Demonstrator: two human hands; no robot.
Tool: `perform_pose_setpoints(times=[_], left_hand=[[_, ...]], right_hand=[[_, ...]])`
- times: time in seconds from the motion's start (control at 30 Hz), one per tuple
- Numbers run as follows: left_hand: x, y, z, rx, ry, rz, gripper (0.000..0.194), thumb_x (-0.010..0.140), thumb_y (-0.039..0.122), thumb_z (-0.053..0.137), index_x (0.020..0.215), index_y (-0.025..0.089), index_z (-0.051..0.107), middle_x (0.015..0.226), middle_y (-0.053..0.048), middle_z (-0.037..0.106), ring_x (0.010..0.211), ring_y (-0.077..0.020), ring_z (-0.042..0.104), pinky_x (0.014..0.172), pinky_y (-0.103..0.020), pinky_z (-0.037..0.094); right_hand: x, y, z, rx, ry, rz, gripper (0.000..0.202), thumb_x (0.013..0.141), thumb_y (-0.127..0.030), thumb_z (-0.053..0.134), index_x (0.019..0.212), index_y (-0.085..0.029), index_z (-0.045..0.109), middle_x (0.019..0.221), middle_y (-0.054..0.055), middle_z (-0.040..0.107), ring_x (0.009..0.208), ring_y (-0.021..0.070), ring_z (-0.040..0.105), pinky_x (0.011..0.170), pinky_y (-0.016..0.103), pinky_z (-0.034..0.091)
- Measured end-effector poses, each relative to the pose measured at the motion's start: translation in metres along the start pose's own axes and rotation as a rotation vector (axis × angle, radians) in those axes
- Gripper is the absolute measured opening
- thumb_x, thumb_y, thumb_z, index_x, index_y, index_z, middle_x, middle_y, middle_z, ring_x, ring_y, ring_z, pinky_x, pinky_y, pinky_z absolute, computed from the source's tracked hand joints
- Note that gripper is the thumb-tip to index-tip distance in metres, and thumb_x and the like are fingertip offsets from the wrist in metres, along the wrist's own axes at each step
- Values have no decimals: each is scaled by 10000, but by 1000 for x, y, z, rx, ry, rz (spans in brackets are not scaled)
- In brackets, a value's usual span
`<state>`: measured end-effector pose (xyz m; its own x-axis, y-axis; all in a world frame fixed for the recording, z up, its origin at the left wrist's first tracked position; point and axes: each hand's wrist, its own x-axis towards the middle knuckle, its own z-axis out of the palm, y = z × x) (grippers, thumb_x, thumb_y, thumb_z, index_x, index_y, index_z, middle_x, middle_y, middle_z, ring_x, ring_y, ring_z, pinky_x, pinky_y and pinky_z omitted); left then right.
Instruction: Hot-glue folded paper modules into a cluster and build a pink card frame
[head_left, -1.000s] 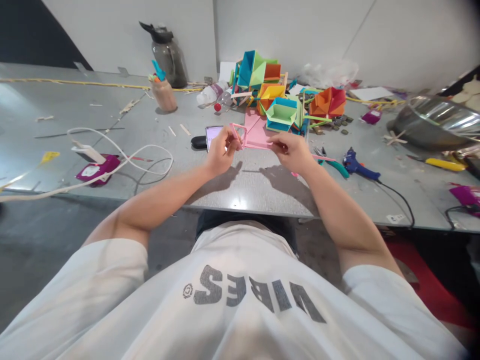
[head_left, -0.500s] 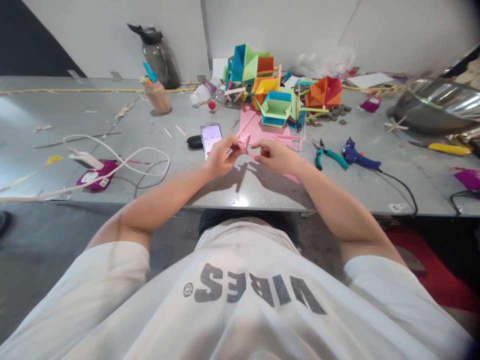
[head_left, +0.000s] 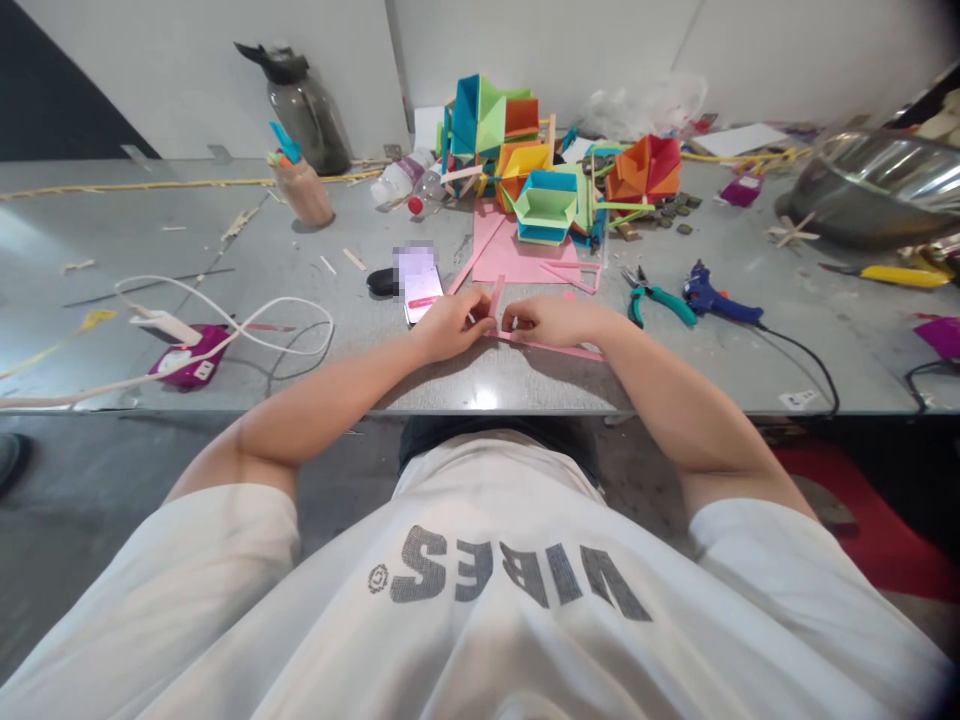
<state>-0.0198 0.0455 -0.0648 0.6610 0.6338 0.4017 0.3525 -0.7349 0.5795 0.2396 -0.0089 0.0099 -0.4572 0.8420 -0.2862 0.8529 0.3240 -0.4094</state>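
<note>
Two thin, flat pink craft sticks are between my hands at the table's near side. One stick (head_left: 497, 293) points away from me, and the other pink stick (head_left: 562, 349) lies low to the right, under my right hand. My left hand (head_left: 459, 325) is closed, thumb and fingers pinching the sticks where their ends meet. The fingers of my right hand (head_left: 551, 320) are curled down at the lower stick; their tips are partly hidden. Just beyond are pink paper (head_left: 517, 252) and a small frame of pink sticks (head_left: 577, 275).
A phone (head_left: 418, 280) lies left of my hands. Pliers (head_left: 660, 303) and a blue glue gun (head_left: 720, 300) lie to the right. Colourful folded-paper boxes (head_left: 547, 205) stand behind, with a metal bowl (head_left: 840, 215) far right. A white cable (head_left: 289, 300) loops at left.
Both hands have come down and slightly nearer to me, onto the tabletop. The pink sticks came down with them, one now lying along the table. My right fingers have curled in more.
</note>
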Motion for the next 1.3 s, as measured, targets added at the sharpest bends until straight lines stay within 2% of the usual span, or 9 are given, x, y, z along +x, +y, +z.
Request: perform_pose_setpoints(times=[0.3, 0.53, 0.63, 0.73, 0.87, 0.97, 1.03, 1.17, 1.3], left_hand=[[0, 6, -5, 104, -90, 13, 44, 966, 201, 854, 964, 206, 810, 901, -31, 836, 800, -193, 781, 781, -314, 597], [3, 7, -6, 117, -119, -20, 37, 968, 177, 865, 980, 197, 836, 924, -42, 851, 801, -191, 756, 785, -318, 567], [4, 7, -7, 90, -134, -7, 55, 972, 166, 864, 957, 201, 824, 908, -35, 838, 813, -191, 759, 812, -323, 584], [5, 7, -7, 45, -123, 1, 83, 971, 145, 844, 938, 211, 806, 908, -31, 829, 831, -198, 778, 840, -337, 610], [9, 2, -19, 31, -10, 2, 108, 928, 115, 826, 926, 220, 799, 915, -32, 832, 824, -208, 794, 834, -348, 634], [13, -9, -41, 50, 107, -6, 74, 928, 150, 828, 953, 218, 816, 951, -46, 851, 872, -232, 819, 868, -372, 661], [16, -18, -59, 36, 184, -34, 89, 910, 170, 850, 980, 219, 825, 970, -52, 864, 884, -237, 822, 885, -385, 680], [19, -33, -87, 20, 352, -86, 143, 898, 207, 882, 1018, 245, 816, 997, -37, 876, 914, -226, 836, 908, -379, 705], [22, -41, -92, 30, 398, -120, 174, 921, 245, 916, 1001, 249, 761, 970, -10, 838, 913, -218, 847, 953, -387, 724]], right_hand=[[-7, 4, -6, -165, 62, 22, 200, 1119, -383, 730, 1221, -252, 842, 1287, 84, 900, 1107, 272, 768, 877, 355, 465], [-10, 68, -37, -265, 461, 347, 378, 1096, -401, 717, 1427, -315, 878, 1408, 138, 907, 1256, 416, 801, 994, 515, 609], [-4, 94, -38, -285, 448, 472, 307, 1029, -345, 783, 1292, -290, 930, 1391, 160, 911, 1255, 427, 804, 1005, 530, 626], [0, 110, -35, -257, 410, 502, 117, 945, -246, 854, 1039, -266, 919, 1223, 146, 922, 1176, 392, 806, 1004, 511, 622], [-14, 124, -49, -49, 657, 366, 139, 899, -161, 913, 880, -259, 817, 972, 91, 849, 1013, 312, 770, 1019, 487, 610], [-34, 133, -70, 214, 961, 289, 194, 981, -83, 830, 904, -249, 766, 855, 44, 788, 849, 215, 685, 917, 416, 583], [-43, 136, -80, 370, 1066, 312, 286, 1013, -4, 746, 860, -244, 715, 754, 15, 727, 743, 167, 616, 824, 383, 547], [-42, 135, -78, 538, 1004, 331, 357, 1033, 36, 710, 797, -231, 689, 691, -6, 675, 679, 123, 595, 753, 341, 529], [-26, 133, -66, 587, 945, 290, 277, 1043, -85, 816, 854, -240, 685, 767, 8, 729, 693, 138, 659, 759, 339, 616]])
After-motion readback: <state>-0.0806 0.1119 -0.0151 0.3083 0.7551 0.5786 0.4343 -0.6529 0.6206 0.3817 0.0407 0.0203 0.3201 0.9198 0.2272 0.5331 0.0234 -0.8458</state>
